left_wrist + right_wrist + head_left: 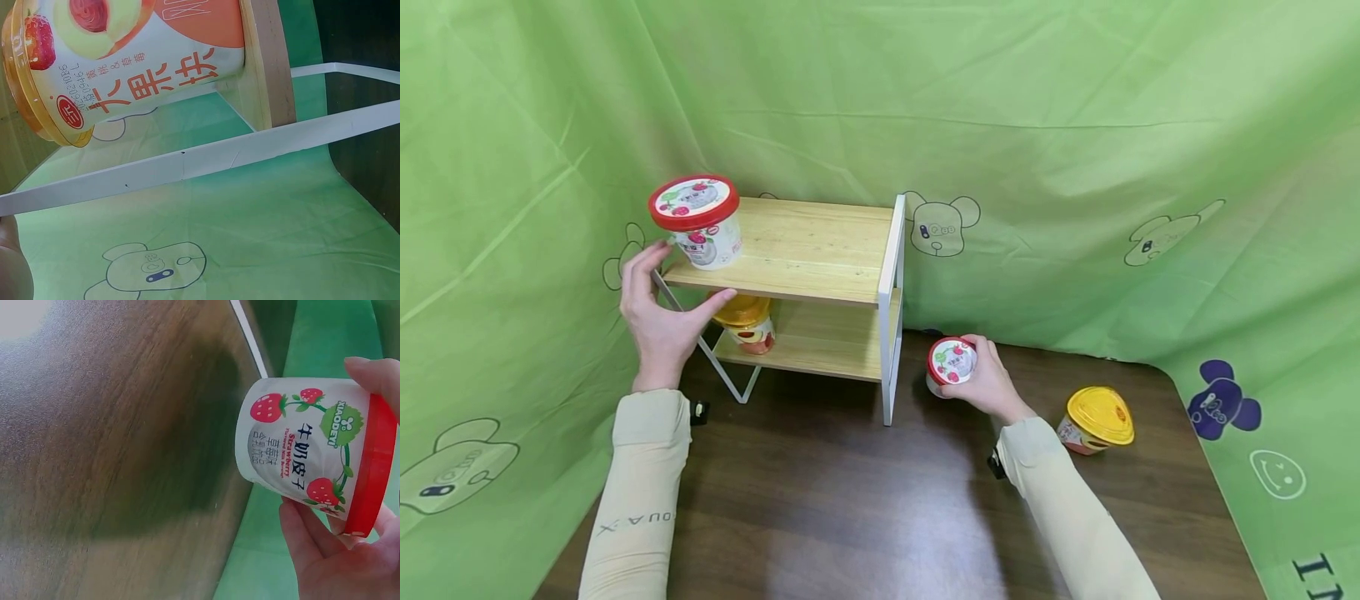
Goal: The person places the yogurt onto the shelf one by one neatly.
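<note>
On the left end of the shelf's top board stands a white tub with a red lid. Beside that end is my left hand, thumb and fingers spread apart; whether it touches the tub or the frame I cannot tell. Behind its thumb, a yellow-lidded peach tub sits on the lower board. To the right of the shelf, my right hand grips a second red-lidded strawberry tub around its lid and side. Its base stands close to the table; contact is unclear.
The two-tier wooden shelf has white metal side frames on a dark wooden table. Another yellow-lidded tub stands at the right, near my right forearm. A green printed cloth hangs around the back and sides.
</note>
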The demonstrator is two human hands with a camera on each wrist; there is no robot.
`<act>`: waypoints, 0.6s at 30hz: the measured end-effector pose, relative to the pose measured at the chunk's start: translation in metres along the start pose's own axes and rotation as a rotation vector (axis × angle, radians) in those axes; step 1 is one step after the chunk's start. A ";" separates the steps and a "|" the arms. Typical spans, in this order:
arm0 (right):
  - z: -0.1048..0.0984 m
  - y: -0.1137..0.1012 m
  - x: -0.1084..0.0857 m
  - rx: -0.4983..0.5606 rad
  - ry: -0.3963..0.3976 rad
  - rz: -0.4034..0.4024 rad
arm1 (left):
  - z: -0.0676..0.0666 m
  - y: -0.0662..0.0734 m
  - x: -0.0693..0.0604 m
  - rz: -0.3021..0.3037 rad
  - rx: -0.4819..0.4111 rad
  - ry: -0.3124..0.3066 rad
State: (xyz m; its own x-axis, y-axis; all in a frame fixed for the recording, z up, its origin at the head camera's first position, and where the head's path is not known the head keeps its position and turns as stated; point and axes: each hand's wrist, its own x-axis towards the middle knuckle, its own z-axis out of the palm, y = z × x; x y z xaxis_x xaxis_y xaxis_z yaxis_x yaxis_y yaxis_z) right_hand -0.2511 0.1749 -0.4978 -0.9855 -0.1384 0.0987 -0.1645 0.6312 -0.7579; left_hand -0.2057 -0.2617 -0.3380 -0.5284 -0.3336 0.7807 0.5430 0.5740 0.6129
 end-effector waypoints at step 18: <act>-0.001 -0.005 -0.004 0.109 0.057 -0.015 | 0.000 -0.001 0.000 0.024 0.012 -0.014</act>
State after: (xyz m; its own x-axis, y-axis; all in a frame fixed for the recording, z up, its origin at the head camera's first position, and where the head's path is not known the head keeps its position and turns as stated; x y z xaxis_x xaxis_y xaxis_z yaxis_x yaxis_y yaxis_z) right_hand -0.2462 0.1729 -0.4935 -0.9843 -0.1011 0.1449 -0.1766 0.5421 -0.8215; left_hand -0.2060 -0.2627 -0.3390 -0.5246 -0.3096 0.7931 0.5478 0.5903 0.5928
